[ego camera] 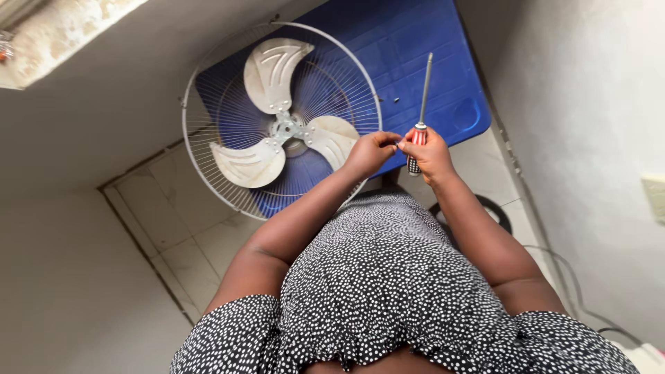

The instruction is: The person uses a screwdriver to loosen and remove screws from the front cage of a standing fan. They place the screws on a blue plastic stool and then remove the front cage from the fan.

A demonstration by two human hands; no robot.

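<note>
- A person's right hand [431, 154], right of centre frame, grips a screwdriver [421, 114] by its red-and-white handle, shaft pointing to the top of the frame.
- The left hand [370, 150], touching the right, pinches something too small to identify.
- A wire-caged fan [280, 121] with three pale blades lies upper centre on a blue table [415, 41].

Home room: tiled floor [187, 242], plaster walls [589, 104]

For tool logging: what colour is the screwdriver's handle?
Red and white stripes with a black end, on the screwdriver in the right hand; head view.
</note>
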